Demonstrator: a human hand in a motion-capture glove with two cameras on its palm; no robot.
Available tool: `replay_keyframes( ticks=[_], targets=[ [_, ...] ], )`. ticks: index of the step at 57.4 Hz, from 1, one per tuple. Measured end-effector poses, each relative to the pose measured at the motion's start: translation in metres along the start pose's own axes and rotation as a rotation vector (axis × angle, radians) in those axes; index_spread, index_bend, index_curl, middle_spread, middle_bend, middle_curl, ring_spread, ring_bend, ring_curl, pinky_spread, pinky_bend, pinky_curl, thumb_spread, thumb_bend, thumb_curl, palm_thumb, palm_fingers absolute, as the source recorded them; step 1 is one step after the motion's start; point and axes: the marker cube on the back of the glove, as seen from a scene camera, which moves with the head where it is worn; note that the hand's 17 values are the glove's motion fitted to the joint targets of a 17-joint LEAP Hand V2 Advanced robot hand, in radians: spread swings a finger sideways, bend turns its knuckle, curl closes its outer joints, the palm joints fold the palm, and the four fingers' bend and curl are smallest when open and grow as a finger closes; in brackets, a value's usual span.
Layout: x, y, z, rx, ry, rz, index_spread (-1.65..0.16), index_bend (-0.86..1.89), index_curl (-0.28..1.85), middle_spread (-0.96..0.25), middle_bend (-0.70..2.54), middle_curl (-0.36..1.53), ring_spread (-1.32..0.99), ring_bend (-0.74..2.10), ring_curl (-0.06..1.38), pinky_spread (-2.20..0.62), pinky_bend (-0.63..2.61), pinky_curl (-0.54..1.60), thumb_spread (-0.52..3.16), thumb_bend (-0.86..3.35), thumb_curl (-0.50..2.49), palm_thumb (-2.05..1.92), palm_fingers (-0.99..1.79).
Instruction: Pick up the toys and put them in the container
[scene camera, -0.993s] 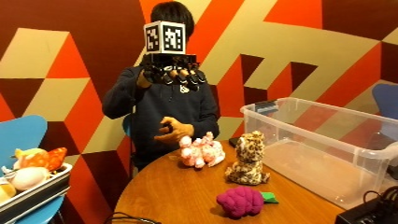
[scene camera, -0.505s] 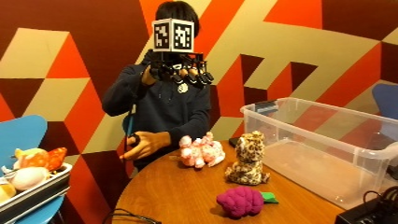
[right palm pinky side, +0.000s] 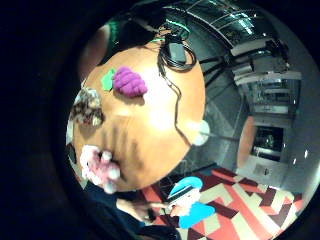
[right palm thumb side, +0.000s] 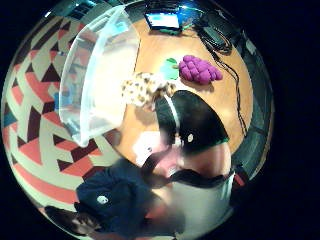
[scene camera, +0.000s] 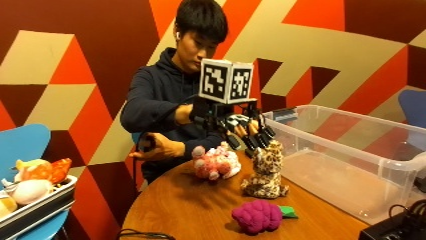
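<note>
Round wooden table (scene camera: 193, 210) against orange-and-maroon geometric wall (scene camera: 73, 60)

The gloved right hand (scene camera: 247, 131) is partly masked by its own gear, so whether its fingertips touch the spotted toy (scene camera: 265, 170) just below cannot be told. In the thumb-side palm view the pink toy (right palm thumb side: 150, 146) is blurred and half covered by the hand. The clear container (scene camera: 353, 155) is cut off by the picture's right edge. The purple toy (scene camera: 257, 216) hides most of a green piece (scene camera: 287, 211) behind it. The toys in the tray (scene camera: 33, 207) on the blue chair are cropped at the left edge.
</note>
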Motion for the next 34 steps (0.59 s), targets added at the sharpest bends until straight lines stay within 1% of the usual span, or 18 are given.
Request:
replay_keyframes(
  ticks=[6,12,16,22,25,28,31,33,34],
  targets=[
    [0.009,-0.033,0.032,-0.034,-0.050,-0.022,-0.25,0.11,0.23,-0.03,0.25,0.34,-0.05,0.30,0.23,0.01,0.68,0.33,1.56,0.02,0.23,0.03,-0.05],
    [0.015,-0.055,0.066,-0.141,-0.118,-0.010,-0.25,0.04,0.20,-0.03,0.25,0.35,-0.06,0.34,0.25,0.01,0.72,0.34,1.57,0.04,0.25,0.09,-0.10],
    [0.019,-0.069,0.090,-0.200,-0.133,0.022,-0.25,0.04,0.18,-0.03,0.21,0.35,-0.06,0.35,0.26,0.01,0.77,0.35,1.57,0.06,0.27,0.14,-0.14],
    [0.017,-0.077,0.125,-0.266,-0.129,0.011,-0.25,0.05,0.15,-0.03,0.19,0.35,-0.06,0.38,0.27,0.01,0.81,0.37,1.55,0.09,0.30,0.20,-0.13],
    [0.017,-0.079,0.136,-0.281,-0.143,0.004,-0.24,0.04,0.14,-0.04,0.19,0.35,-0.07,0.44,0.29,0.01,0.86,0.38,1.55,0.11,0.32,0.26,-0.08],
    [0.017,-0.081,0.146,-0.276,-0.145,0.001,-0.24,0.03,0.13,-0.04,0.20,0.36,-0.08,0.52,0.31,-0.01,0.91,0.39,1.54,0.13,0.33,0.32,-0.01],
    [0.018,-0.085,0.151,-0.240,-0.128,0.004,-0.25,-0.03,0.08,-0.06,0.27,0.38,-0.16,0.79,0.36,-0.08,0.95,0.38,1.54,0.17,0.36,0.41,0.23],
    [0.020,-0.087,0.152,-0.204,-0.115,0.006,-0.25,-0.12,0.02,-0.09,0.42,0.42,-0.23,0.98,0.39,-0.19,1.03,0.39,1.53,0.20,0.38,0.46,0.54],
    [0.020,-0.088,0.152,-0.186,-0.111,0.007,-0.25,-0.12,0.00,-0.09,0.43,0.42,-0.24,1.01,0.38,-0.21,1.04,0.37,1.53,0.20,0.38,0.48,0.54]
  ],
)
